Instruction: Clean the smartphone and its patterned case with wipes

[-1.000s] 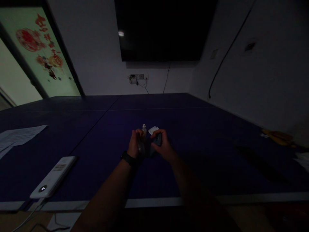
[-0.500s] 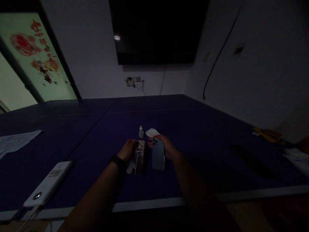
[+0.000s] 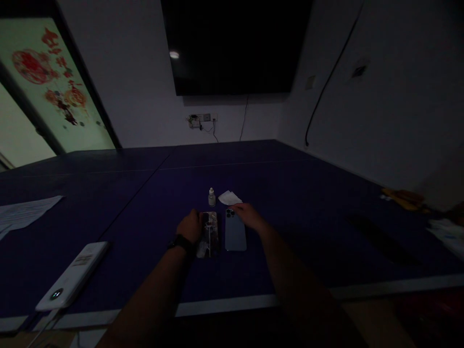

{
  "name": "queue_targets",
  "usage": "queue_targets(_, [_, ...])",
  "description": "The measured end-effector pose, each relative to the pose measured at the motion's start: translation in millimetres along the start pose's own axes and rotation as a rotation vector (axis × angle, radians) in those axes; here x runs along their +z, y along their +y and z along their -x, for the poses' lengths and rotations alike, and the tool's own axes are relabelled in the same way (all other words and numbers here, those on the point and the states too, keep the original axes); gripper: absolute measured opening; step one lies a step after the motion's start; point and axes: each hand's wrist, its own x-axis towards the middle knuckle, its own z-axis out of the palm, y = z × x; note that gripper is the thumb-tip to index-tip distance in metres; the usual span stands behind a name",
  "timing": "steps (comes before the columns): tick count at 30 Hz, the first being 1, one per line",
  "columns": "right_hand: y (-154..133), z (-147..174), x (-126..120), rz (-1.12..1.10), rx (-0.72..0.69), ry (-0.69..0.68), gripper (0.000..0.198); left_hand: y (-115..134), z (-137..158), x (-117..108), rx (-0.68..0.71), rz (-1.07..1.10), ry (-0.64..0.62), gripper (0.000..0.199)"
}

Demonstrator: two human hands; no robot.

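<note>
A patterned phone case (image 3: pixel 209 235) lies on the purple-blue table, its printed side up. My left hand (image 3: pixel 191 225), with a dark band at the wrist, is closed on its left upper edge; the fingertips are hard to make out in the dim light. Just to the right, a grey-blue phone (image 3: pixel 235 234) rests back up, with its camera lenses at the top left. The fingers of my right hand (image 3: pixel 248 215) are closed on its top right edge. Beyond them stand a small clear bottle (image 3: pixel 212 198) with a white cap and a white paper piece (image 3: pixel 229 197).
A white power bank (image 3: pixel 74 275) with a cable lies at the left near the table edge (image 3: pixel 224 305). Printed paper (image 3: pixel 27 212) is further left. A dark flat object (image 3: pixel 380 240) and a white crumpled item (image 3: pixel 447 236) lie at the right.
My right hand has lowered the phone, which was tilted up in the fingers, flat onto the table. The phone case has shifted slightly right and straightened, with my left hand on it.
</note>
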Motion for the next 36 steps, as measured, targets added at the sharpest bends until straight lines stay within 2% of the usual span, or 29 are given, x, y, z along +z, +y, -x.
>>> queue_targets(8, [16.7, -7.9, -1.2, 0.301, -0.186, -0.054, 0.031, 3.0, 0.5, 0.6, 0.005, -0.285, -0.046, 0.032])
queue_targets(14, [21.2, -12.9, -2.2, 0.459, -0.282, -0.074, 0.03, 4.5, 0.2, -0.1, 0.018, -0.349, -0.07, 0.036])
queue_targets(20, [25.0, -12.8, -3.0, 0.556, -0.32, -0.084, 0.031, 3.6, -1.3, 0.6, 0.01, -0.372, -0.066, 0.037])
queue_targets(29, [29.6, -12.2, 2.3, 0.544, -0.306, 0.0, 0.029, -1.3, -3.6, 4.6, 0.01, -0.328, -0.041, 0.037])
queue_targets(36, [24.5, -12.0, 0.3, 0.385, -0.213, 0.174, 0.032, -10.0, -4.7, 1.4, -0.02, -0.151, 0.013, 0.036])
